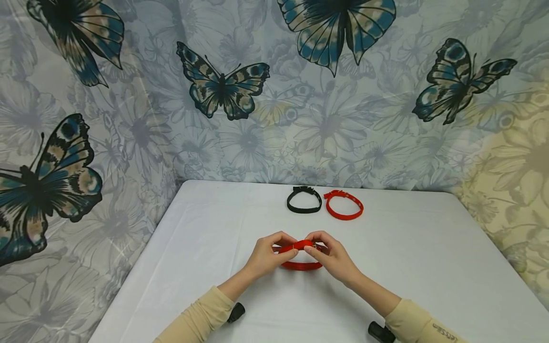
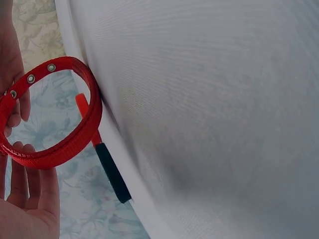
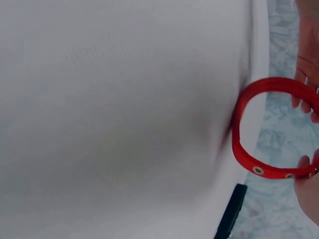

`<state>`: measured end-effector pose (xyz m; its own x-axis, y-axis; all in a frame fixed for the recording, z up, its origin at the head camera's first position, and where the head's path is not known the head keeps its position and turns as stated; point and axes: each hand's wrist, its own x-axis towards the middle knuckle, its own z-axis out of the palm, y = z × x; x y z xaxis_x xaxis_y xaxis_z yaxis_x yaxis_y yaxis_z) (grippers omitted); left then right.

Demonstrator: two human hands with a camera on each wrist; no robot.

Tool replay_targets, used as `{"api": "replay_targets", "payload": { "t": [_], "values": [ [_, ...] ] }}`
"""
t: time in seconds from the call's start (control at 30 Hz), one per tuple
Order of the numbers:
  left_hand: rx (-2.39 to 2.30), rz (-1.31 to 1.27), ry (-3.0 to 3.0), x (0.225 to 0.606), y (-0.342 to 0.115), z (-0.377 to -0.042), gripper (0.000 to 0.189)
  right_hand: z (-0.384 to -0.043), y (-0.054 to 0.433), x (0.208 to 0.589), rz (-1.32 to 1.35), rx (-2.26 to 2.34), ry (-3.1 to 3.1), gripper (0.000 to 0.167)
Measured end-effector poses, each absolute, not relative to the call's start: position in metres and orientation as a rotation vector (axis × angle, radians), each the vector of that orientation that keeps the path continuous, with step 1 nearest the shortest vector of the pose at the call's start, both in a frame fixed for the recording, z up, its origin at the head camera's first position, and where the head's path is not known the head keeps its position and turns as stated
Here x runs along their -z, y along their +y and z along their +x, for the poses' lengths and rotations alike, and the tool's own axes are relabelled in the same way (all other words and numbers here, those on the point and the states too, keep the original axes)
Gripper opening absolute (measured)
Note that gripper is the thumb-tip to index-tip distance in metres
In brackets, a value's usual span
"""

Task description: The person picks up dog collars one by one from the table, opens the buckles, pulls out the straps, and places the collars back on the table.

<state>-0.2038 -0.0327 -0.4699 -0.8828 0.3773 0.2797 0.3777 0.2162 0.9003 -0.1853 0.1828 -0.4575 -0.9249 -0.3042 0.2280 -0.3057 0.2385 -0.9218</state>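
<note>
Red collar (image 1: pixel 301 266) | left hand (image 1: pixel 266 256) and right hand (image 1: pixel 336 260) are pinching it | we are seemingly fastening, likely needing careful threading next

The worktop (image 1: pixel 193 228) has a white surface and adjoins a backdrop (image 1: pixel 279 164) printed with dark-winged butterflies (image 1: pixel 221 89) and pale flowers (image 1: pixel 332 125). Near the rear edge lies a black collar (image 1: pixel 303 210); a far red collar (image 1: pixel 346 217) is positioned just beside it, to the right
</note>
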Motion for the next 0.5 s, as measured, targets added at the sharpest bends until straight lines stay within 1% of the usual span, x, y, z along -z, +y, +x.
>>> {"api": "replay_targets", "payload": {
  "t": [0.3, 0.5],
  "values": [
    [1.795, -0.763, -2.446, 0.4694, -0.0326, -0.2013, 0.015, -0.1872, 0.1814, 0.4539, 0.625, -1.747, -2.527, 0.025],
    [1.787, -0.765, -2.446, 0.4688, -0.0317, -0.2008, 0.016, -0.1858, 0.1784, 0.4561, 0.624, -1.738, -2.492, 0.02]
  ]
}}
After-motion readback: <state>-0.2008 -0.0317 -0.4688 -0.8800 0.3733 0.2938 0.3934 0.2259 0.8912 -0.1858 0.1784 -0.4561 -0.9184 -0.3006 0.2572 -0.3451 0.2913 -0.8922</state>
